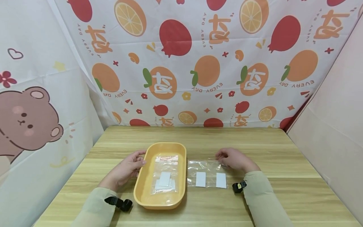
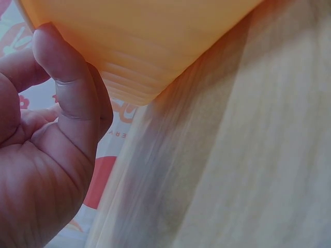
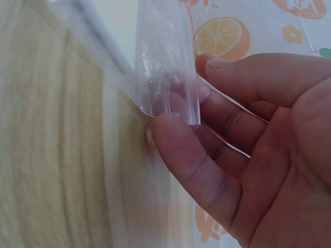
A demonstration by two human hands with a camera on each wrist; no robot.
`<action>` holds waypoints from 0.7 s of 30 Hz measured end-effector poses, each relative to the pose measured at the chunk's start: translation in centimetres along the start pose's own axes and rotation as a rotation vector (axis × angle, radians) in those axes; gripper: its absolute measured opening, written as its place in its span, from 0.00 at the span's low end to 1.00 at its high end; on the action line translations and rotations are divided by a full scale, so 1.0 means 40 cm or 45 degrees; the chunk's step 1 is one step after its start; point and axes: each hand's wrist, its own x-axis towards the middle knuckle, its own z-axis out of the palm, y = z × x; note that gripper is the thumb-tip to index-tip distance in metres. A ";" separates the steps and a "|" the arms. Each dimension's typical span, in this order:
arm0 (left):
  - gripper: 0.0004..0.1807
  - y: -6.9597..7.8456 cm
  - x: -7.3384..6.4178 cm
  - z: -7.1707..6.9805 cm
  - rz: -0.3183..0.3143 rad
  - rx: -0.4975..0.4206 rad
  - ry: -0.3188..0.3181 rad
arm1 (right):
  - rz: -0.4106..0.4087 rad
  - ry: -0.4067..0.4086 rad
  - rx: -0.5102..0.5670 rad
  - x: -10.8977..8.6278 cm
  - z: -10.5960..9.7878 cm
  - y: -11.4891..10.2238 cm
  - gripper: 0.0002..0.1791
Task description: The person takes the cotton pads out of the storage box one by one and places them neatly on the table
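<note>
A yellow oblong tray stands on the table, and my left hand grips its left rim. The left wrist view shows my left fingers bent at the tray's edge. Inside the tray lie clear zip bags with overlapping white rectangular pieces; how many bags is hard to tell. Right of the tray, two clear bags lie side by side, each with a white piece. My right hand holds the upper corner of the rightmost bag between curled fingers.
The wood-grain table reaches back to a fruit-patterned cloth. A bear-printed cloth hangs on the left, and a plain pale cloth on the right. Black straps with small devices sit on both sleeves.
</note>
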 end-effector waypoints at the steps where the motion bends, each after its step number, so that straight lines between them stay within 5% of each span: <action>1: 0.33 0.000 0.001 0.000 -0.001 -0.002 0.001 | 0.000 0.005 0.004 0.000 -0.001 -0.001 0.10; 21: 0.33 0.002 0.000 0.000 -0.001 -0.011 -0.011 | 0.009 0.032 0.035 0.006 0.000 -0.008 0.14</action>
